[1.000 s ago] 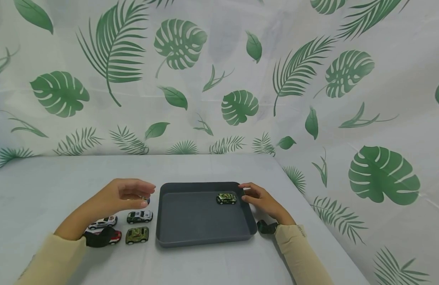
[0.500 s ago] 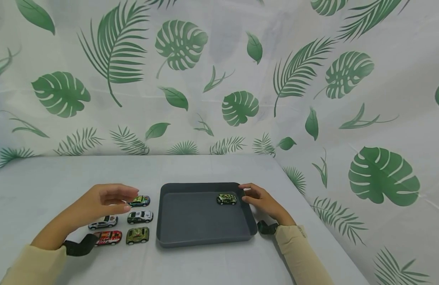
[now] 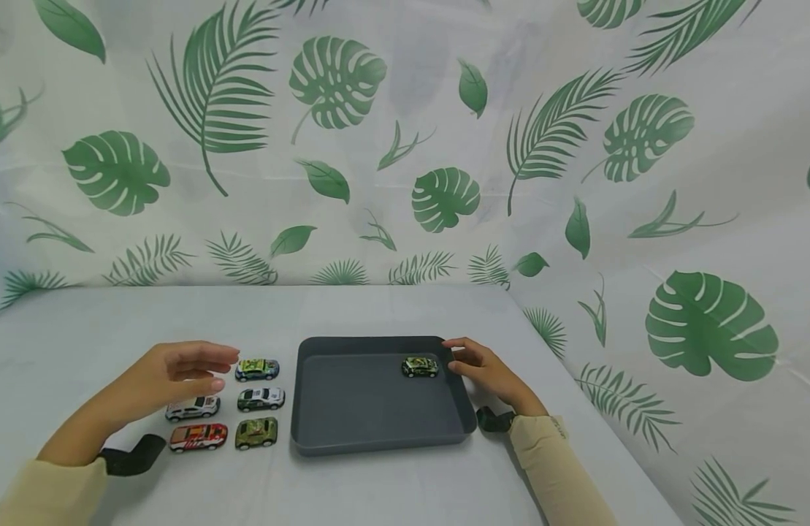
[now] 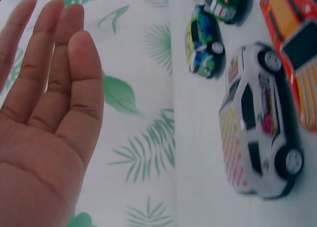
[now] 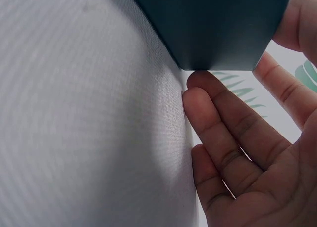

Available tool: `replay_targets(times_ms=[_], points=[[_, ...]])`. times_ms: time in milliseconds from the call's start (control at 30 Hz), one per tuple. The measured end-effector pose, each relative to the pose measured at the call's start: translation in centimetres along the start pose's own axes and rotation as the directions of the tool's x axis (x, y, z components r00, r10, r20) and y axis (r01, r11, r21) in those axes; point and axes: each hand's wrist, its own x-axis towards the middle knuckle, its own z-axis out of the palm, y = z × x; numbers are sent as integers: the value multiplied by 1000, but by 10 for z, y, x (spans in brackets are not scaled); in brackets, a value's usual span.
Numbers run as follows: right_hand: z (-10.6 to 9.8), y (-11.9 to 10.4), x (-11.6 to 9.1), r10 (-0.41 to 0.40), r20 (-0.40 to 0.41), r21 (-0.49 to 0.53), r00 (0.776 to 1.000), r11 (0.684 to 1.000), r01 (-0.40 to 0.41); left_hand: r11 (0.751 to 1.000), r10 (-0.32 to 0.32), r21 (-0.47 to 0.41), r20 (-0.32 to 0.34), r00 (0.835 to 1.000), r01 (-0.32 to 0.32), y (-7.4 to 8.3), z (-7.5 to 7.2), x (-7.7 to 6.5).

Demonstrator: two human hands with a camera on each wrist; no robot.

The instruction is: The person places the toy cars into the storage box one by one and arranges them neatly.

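In the head view, the left hand (image 3: 171, 372) has moved away from the grey tray (image 3: 372, 413), its fingers loose and holding nothing. One camouflage toy car (image 3: 421, 367) stands inside, near the far right corner; five more toy cars (image 3: 256, 434) are outside, so the work seems only begun. The left wrist view shows yellow and pink checks on the white toy car (image 4: 260, 123), which the head view hardly shows. In the right wrist view, the right hand (image 5: 272, 172) touches the tray's outer wall; whether it grips, I cannot tell.

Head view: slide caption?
Green-patterned toy car in a rectangular dark-grey tray, right grip at its rim; five multicoloured toy cars visible outside.
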Motion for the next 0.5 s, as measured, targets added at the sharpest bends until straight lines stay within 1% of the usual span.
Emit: replay_targets(times_ms=[100,200,433,500], points=[[0,0,0,4,-4,-8,1000,1000,-4,1000,-2,0,-14,1000,2,-3,-4,-2],[0,1,1,6,-4,-18,1000,1000,-7,1000,-11,-6,-11,1000,11,-7,-8,-4],[0,3,2,0,0,-21,1000,1000,0,997,-45,-58,43,998,48,-19,-19,-8],[0,3,3,-7,1,-20,1000,1000,8,996,-56,-63,46,997,59,-22,-21,-10]])
